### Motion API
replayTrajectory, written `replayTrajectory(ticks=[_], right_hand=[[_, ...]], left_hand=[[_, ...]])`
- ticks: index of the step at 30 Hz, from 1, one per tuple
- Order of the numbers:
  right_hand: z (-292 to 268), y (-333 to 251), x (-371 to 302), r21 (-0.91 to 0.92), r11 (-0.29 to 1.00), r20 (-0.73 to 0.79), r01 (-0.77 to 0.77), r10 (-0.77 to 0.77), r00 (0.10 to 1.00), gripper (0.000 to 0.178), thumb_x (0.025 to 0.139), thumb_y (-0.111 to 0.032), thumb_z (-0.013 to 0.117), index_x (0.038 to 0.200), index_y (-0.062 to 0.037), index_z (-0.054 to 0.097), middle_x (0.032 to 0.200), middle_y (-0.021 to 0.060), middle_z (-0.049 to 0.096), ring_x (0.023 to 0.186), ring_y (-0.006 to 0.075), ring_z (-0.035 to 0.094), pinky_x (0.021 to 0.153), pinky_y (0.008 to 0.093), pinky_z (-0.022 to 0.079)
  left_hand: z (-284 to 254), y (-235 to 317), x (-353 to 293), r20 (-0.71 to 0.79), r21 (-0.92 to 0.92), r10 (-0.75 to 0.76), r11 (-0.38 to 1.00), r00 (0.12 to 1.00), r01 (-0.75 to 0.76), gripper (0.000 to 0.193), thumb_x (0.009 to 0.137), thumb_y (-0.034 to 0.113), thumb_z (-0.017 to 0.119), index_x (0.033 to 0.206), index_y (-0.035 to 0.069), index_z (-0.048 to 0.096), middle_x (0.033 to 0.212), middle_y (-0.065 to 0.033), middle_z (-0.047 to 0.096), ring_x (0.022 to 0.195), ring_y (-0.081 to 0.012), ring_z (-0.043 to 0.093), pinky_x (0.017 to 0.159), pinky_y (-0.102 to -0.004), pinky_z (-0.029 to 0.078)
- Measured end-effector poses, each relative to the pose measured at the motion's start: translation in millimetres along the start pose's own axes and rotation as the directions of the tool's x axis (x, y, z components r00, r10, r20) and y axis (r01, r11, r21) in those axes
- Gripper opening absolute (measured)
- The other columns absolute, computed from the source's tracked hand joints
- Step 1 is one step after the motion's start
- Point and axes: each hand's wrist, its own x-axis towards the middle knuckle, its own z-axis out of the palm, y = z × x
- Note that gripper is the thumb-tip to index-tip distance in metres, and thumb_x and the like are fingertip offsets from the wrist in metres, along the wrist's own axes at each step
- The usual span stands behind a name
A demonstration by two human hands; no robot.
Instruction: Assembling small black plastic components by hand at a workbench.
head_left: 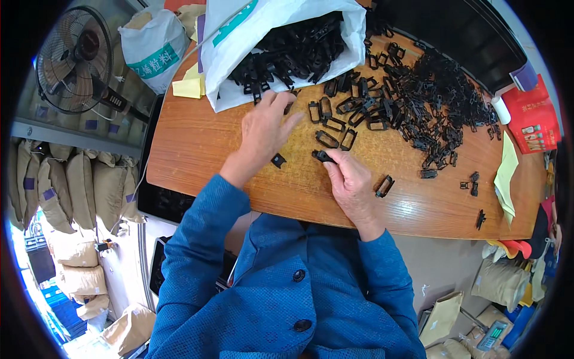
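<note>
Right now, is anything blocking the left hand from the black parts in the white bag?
Nothing visible does: the mouth of the white bag opens toward the left hand, whose fingers are close by the black parts at its lower edge. Whether they touch any is unclear.

From the wearer's head, one fisheye view looks down close, desk (197, 143) toward twelve o'clock, jacket (263, 308) at six.
</note>
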Motion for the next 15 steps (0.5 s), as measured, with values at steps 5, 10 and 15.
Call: replayTrajectory(ticks=[5,10,15], right_hand=[[3.4,6.1,3.1,0.097,0.995,-0.085,-0.037,0.046,0.995,0.021,0.083,0.001,0.065,0.104,-0.0003,0.063,0.083,0.0137,0.065,0.071,0.0223,0.065,0.063,0.0283,0.050],[3.7,11.4,-0.8,0.186,0.977,-0.083,-0.106,0.123,0.989,0.019,0.087,0.000,0.062,0.106,0.0002,0.061,0.085,0.0102,0.065,0.070,0.0152,0.064,0.061,0.0251,0.049],[-1.8,7.5,-2.0,0.361,0.901,0.044,-0.242,0.243,0.969,0.016,0.089,0.000,0.059,0.105,0.0009,0.061,0.086,0.0067,0.063,0.066,0.0106,0.060,0.059,0.0215,0.047]], left_hand=[[13.9,-25.4,15.1,0.070,0.354,0.186,0.914,0.980,-0.199,0.028,0.082,0.022,0.066,0.106,0.008,0.058,0.091,-0.0118,0.056,0.088,-0.0303,0.060,0.070,-0.0399,0.051],[16.8,-29.6,7.3,0.111,-0.077,-0.076,0.993,0.991,0.085,0.024,0.088,0.014,0.057,0.110,0.007,0.059,0.083,-0.0076,0.059,0.078,-0.0220,0.063,0.066,-0.0326,0.052],[-12.0,10.8,-17.8,0.575,-0.706,-0.210,0.361,0.790,0.610,0.025,0.095,0.015,0.047,0.110,0.000,0.061,0.080,-0.0042,0.063,0.064,-0.0081,0.061,0.058,-0.0187,0.049]])
